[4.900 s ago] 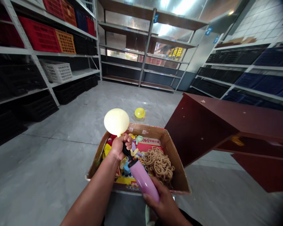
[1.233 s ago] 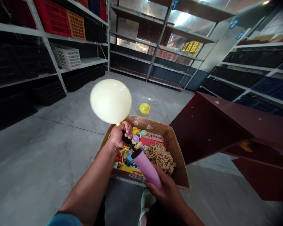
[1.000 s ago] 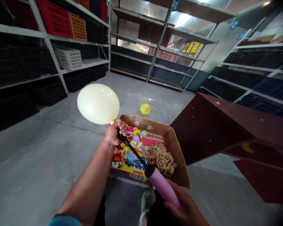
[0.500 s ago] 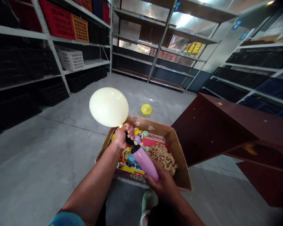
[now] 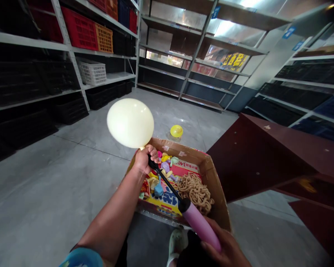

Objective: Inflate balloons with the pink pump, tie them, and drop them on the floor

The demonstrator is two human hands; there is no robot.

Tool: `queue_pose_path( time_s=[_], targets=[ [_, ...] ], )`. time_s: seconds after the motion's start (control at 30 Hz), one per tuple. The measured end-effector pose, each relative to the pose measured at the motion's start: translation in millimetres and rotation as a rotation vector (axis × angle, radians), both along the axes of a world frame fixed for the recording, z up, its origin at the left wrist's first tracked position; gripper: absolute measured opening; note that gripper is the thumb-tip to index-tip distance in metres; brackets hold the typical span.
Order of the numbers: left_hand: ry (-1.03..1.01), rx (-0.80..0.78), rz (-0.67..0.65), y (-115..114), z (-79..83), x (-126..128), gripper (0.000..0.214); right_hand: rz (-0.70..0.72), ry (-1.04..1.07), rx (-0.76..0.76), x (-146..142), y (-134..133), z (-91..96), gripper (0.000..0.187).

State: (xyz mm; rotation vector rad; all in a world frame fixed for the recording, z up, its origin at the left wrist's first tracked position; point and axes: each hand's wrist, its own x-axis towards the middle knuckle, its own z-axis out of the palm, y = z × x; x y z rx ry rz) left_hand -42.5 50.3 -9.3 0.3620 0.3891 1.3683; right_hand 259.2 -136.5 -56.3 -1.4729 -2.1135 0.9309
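A pale yellow balloon (image 5: 130,122), partly inflated, sits on the black nozzle end of a hand pump. My left hand (image 5: 145,158) is closed round the balloon's neck and the nozzle. My right hand (image 5: 225,250) grips the pink pump barrel (image 5: 202,226) at the bottom of the view, with the black rod (image 5: 167,180) drawn out between the two hands. Below them stands an open cardboard box (image 5: 215,185) holding several limp coloured balloons (image 5: 165,166) and a heap of tan rubber bands (image 5: 195,191).
A small yellow balloon (image 5: 176,130) lies on the grey concrete floor beyond the box. A dark red wooden cabinet (image 5: 267,155) stands right of the box. Metal shelving with red, orange, white and black crates lines the left, back and right walls. My light green shoe (image 5: 176,241) shows below the box.
The balloon has grown much larger over the past seconds. Since half a second ago my right hand pulled the pink barrel back, drawing the rod out.
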Motion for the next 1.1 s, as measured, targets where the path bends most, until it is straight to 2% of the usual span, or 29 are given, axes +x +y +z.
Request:
queue_pose_path(
  time_s=[0.1,0.3,0.4,0.5,0.67,0.77,0.83,0.93,1.1],
  targets=[
    [-0.005,-0.015,0.001,-1.2,0.1,5.7,0.022,-0.034,0.014,0.009,-17.1,10.4,-0.3,0.052],
    [0.036,-0.013,-0.011,-4.0,0.5,15.3,0.022,-0.09,0.0,0.1,-74.8,45.5,7.8,0.052],
    [0.06,-0.003,-0.029,-5.7,0.5,17.5,0.022,-0.085,0.013,0.124,-88.6,52.8,9.9,0.052],
    [0.067,-0.019,-0.045,-5.7,-0.3,15.3,0.021,-0.058,0.007,0.108,-78.7,46.6,8.4,0.052],
    [0.041,-0.04,-0.037,-2.6,-0.6,5.9,0.022,0.01,0.019,0.014,-25.2,15.8,0.3,0.056],
    [0.037,-0.044,-0.029,-2.3,0.7,5.1,0.023,0.005,-0.026,0.03,3.2,-2.3,-7.7,0.055],
    [0.035,-0.048,-0.021,-2.8,1.2,7.7,0.023,-0.018,-0.069,0.048,10.9,-9.0,-12.2,0.053],
    [0.029,-0.041,-0.016,-4.0,0.6,14.2,0.022,-0.052,-0.105,0.062,1.4,-7.1,-13.4,0.053],
    [0.035,-0.039,-0.047,-5.9,-3.2,23.5,0.021,-0.101,-0.051,0.077,-49.3,23.4,-1.7,0.052]
  ],
)
